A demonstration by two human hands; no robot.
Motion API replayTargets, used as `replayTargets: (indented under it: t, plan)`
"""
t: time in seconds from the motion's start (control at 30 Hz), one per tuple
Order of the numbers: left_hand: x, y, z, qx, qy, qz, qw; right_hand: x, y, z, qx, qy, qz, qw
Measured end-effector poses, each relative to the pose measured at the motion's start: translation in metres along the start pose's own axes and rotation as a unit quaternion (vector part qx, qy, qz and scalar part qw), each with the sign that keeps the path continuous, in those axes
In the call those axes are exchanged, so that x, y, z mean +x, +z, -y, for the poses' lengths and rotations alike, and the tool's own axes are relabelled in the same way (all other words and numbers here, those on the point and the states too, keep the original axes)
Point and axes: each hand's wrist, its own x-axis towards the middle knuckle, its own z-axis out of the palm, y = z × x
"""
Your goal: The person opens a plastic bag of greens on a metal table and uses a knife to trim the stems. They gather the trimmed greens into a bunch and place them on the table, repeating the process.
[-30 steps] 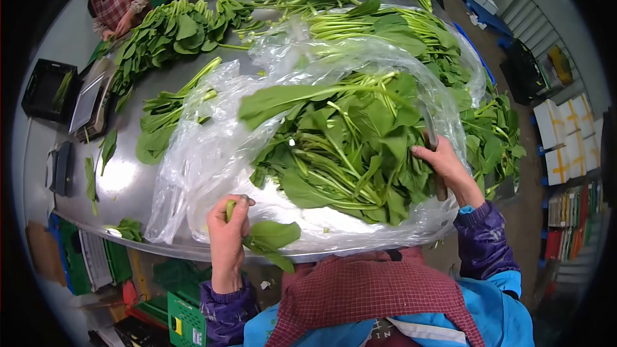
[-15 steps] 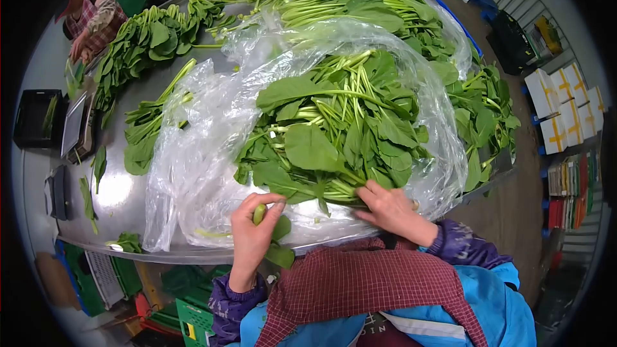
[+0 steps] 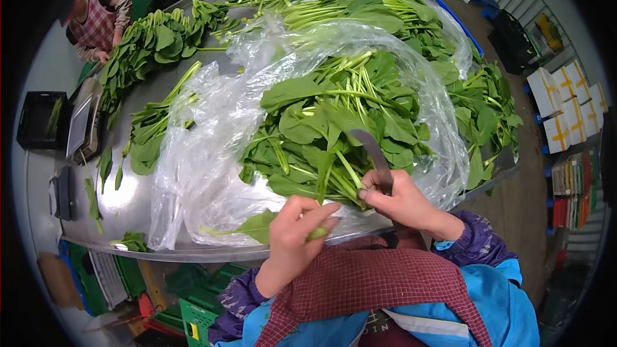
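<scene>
My left hand (image 3: pixel 299 234) is closed on a short green stalk (image 3: pixel 317 234), low in front of the vegetable pile. A loose leaf (image 3: pixel 256 227) lies beside it. My right hand (image 3: pixel 405 200) holds a dark curved knife (image 3: pixel 373 153), blade pointing up and away. Its thumb and fingertips press at the base of a leafy stem (image 3: pixel 349 170) at the pile's near edge. The large pile of leafy greens (image 3: pixel 302 125) rests on crumpled clear plastic (image 3: pixel 212 148) on the metal table (image 3: pixel 122 218).
More greens (image 3: pixel 154 38) line the far left edge; others (image 3: pixel 485 115) lie at the right. A co-worker (image 3: pixel 96 22) stands at the upper left near a scale (image 3: pixel 80 125) and a black crate (image 3: pixel 42 119). White boxes (image 3: pixel 565 109) are stacked at the right.
My left hand has moved right, nearer my right hand. The curved knife now shows above my right hand. A leafy stem stands raised at its fingertips. The co-worker's posture has shifted.
</scene>
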Motion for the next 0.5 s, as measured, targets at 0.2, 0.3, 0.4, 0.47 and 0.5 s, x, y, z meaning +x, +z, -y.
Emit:
replayTargets:
  t: [0.2, 0.3, 0.4, 0.47, 0.5]
  plan:
    - [0.023, 0.01, -0.009, 0.004, 0.111, -0.022, 0.994, -0.005, -0.005, 0.034, 0.318, 0.129, 0.121, 0.931]
    - [0.027, 0.011, -0.01, -0.072, 0.094, 0.02, 0.993, -0.006, -0.008, 0.035, 0.309, 0.116, 0.113, 0.937]
    - [0.03, 0.007, -0.014, -0.149, -0.031, 0.041, 0.987, -0.003, -0.015, 0.029, 0.022, -0.059, 0.007, 0.998]
    - [0.041, -0.002, -0.018, -0.179, -0.095, 0.046, 0.978, 0.004, -0.018, 0.02, -0.151, -0.212, -0.069, 0.963]
    - [0.047, -0.006, -0.022, -0.189, -0.109, 0.065, 0.974, 0.006, -0.019, 0.02, -0.312, -0.347, -0.14, 0.873]
